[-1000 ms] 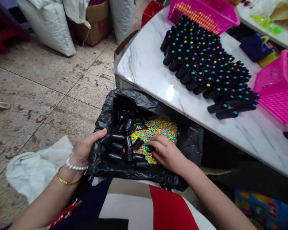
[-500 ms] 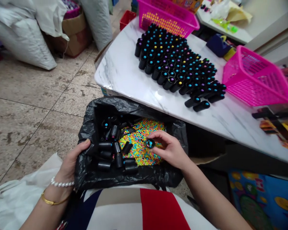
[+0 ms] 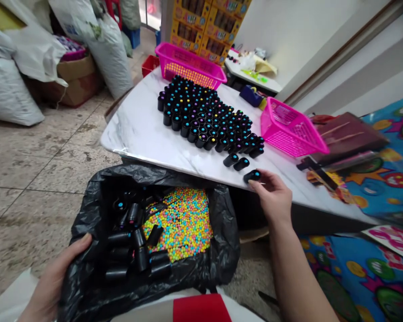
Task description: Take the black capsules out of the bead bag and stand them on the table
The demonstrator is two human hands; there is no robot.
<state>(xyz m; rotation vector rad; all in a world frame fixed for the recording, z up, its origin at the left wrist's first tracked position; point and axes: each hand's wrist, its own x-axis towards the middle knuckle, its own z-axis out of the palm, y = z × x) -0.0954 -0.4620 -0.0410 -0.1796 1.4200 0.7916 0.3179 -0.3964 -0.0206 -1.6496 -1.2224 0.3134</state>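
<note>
A black tube with a blue bead in its near-upright open end is at the front edge of the surface; whether its base touches down, I cannot tell. The right hand has its thumb and fingers clamped on the tube. Just beside it stand two more tubes, and past those a dense group of black tubes with blue, purple and yellow beads in their tops. Below the surface's edge is a bin lined with a black plastic bag, holding small colored beads on its right side and loose tubes on its left. The left hand is at the bin's left rim, thumb on the plastic; its fingers are hidden, so their closure is unclear. Farther off are a pink basket and stacked yellow boxes.
</note>
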